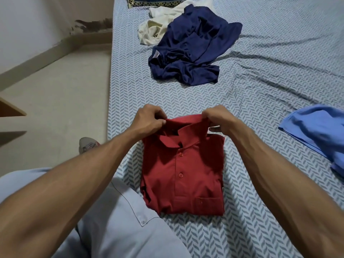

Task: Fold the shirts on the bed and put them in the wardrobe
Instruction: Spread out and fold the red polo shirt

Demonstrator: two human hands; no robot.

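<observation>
Near edge: my pale shirt front (119, 226) and both forearms fill the bottom of view.

Red shirt (183, 175) lies folded into a rectangle on the bed (260, 127), right in front of me, buttoned placket up, pocket at the near right corner. 3 buttons show down the placket.

Left hand (147, 121) pinches the collar's left end, thumb and fingers curled over the fabric edge. Right hand (219, 120) pinches the collar's right end the same way, fingers curled, thumb under. Collar is lifted slightly off the shirt body between the 2 hands; rest of the shirt lies flat on the sheet.

Left of the bed: bare floor (55, 101), toe of my shoe (87, 145) just beside the bed edge.

Right, mid-distance: light blue shirt (318, 135), unfolded, crumpled, running out of view at the right edge. Well apart from the red one.

Farther up the bed: navy shirt (193, 51), unfolded in a heap. It overlaps a cream shirt (154, 32) that sticks out at its left and far side.

Far end: edge of a patterned pillow (158, 0) at the top of view.
</observation>
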